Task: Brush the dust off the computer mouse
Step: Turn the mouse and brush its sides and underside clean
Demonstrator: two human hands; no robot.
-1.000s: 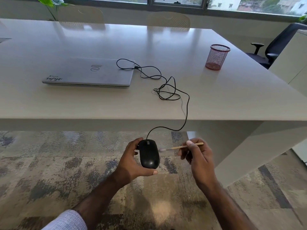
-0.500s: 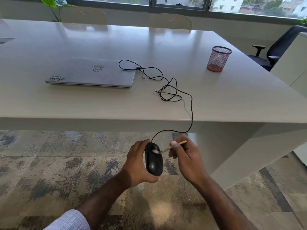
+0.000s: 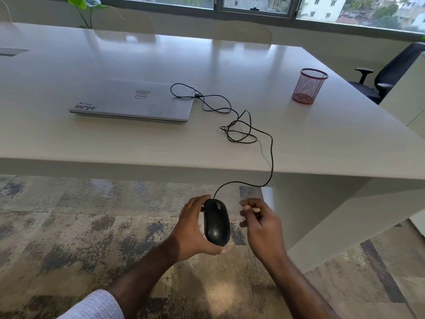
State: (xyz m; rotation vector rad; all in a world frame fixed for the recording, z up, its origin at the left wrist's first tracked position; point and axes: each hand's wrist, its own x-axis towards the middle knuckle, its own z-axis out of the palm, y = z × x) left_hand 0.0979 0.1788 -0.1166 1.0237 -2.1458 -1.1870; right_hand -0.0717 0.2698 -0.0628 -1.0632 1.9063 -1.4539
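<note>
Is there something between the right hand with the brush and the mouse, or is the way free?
Nothing visible is between them. The left hand holds the mouse from its far side; the right hand, pinching the brush, has only open air before the mouse.

Closed laptop [image 3: 133, 101] and red mesh cup [image 3: 309, 86] on table [image 3: 322, 139]

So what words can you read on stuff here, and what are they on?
"DELL": round logo on the closed laptop lid, seen upside down.
Sticker at the lid's near left corner: big letters, upside down, too unclear to read for sure.
Mouse and red mesh cup: no writing visible.
</note>
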